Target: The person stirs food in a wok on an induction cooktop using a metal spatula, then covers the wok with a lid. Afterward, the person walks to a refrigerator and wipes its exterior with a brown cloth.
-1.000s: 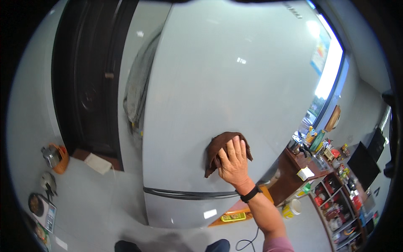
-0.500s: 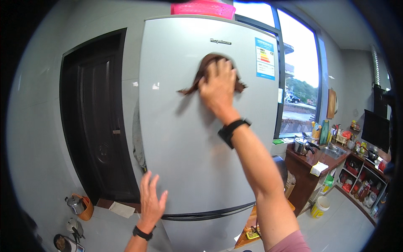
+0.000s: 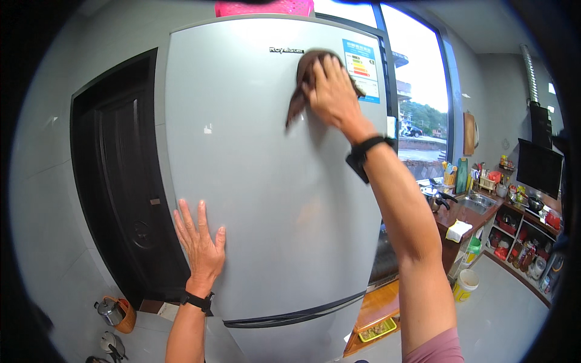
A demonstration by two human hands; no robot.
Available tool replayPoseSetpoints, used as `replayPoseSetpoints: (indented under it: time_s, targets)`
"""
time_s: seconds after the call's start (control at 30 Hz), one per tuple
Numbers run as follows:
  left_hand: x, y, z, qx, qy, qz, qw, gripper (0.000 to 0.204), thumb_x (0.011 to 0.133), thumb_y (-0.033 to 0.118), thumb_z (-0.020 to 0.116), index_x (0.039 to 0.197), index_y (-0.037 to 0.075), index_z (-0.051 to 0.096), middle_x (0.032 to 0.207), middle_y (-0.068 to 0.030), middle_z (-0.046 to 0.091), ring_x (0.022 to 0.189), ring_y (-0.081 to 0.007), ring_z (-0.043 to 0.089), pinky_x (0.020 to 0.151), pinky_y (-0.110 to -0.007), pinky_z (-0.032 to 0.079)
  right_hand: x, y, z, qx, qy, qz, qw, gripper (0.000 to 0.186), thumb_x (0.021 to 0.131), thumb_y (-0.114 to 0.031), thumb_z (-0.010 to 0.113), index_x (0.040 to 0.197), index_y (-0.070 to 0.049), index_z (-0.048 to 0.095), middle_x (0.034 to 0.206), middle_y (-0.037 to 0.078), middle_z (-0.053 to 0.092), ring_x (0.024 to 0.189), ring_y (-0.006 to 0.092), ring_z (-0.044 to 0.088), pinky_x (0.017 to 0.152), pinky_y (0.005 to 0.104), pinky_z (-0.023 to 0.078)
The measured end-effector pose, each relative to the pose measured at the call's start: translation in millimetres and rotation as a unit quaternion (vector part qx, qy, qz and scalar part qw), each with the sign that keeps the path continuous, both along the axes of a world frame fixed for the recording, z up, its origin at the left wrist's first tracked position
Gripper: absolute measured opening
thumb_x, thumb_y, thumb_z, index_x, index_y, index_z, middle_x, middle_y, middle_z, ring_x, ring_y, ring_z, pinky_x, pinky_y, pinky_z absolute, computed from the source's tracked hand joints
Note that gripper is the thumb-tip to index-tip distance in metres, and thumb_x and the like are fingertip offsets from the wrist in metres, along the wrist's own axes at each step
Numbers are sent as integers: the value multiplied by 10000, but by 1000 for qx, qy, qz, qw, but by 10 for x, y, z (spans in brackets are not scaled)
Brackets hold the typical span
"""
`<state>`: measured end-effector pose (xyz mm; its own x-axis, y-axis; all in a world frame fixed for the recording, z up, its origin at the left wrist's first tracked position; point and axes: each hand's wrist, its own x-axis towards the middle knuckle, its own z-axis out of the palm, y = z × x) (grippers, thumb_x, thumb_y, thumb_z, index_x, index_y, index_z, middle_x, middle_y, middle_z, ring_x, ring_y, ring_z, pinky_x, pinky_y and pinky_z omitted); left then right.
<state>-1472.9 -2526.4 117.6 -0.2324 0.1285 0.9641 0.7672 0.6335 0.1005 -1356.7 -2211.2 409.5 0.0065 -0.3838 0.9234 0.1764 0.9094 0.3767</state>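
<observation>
One brown cloth (image 3: 304,70) is pressed against the upper front of one pale grey fridge (image 3: 272,187), one loose corner hanging and blurred. Your right hand (image 3: 333,94) holds it there, fingers bent over the fabric. Your left hand (image 3: 201,247) is open and holds nothing; its five fingers are spread against the fridge front, low near the left edge. You wear two black wristbands, one on each wrist. The fridge has two front panels, divided by a dark band (image 3: 296,317). One blue-edged label (image 3: 364,75) sits just right of the cloth, partly covered by it. One pink basket (image 3: 266,8) stands on top. To your left is one dark door (image 3: 124,169); near its foot, one metal pot (image 3: 110,313) stands beside one wicker basket (image 3: 128,314). To your right, one brown desk (image 3: 446,219) carries one white cloth (image 3: 458,230), draped over its edge.
</observation>
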Motion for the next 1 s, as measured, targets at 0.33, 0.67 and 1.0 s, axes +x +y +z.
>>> replayPoseSetpoints:
  time_s: [0.33,0.67,1.0]
  targets:
    - [-18,-18,9,-7,5,-6,1000,799,1033,298,615,1710,175,208,1775,-211,17,1588,-536,79,1277,-635,147,311,29,-2841,-25,-141,-21,989,485,935,-321,704,1328,-43,646,1522,239,511,1502,439,383,1262,587,256]
    - [-31,7,-16,-10,9,22,1000,796,1035,288,596,1713,163,196,1776,-210,8,1584,-537,81,1268,-647,158,359,1249,-532,-272,47,194,941,564,964,-112,557,1471,122,481,1562,366,431,1461,513,414,1245,531,321]
    - [-51,8,-4,-4,18,5,1000,779,1032,232,576,1710,141,203,1778,-203,23,1590,-524,89,1269,-638,159,129,62,-2407,-22,-134,44,990,607,825,-188,689,1375,41,571,1531,316,466,1509,527,343,1265,651,204]
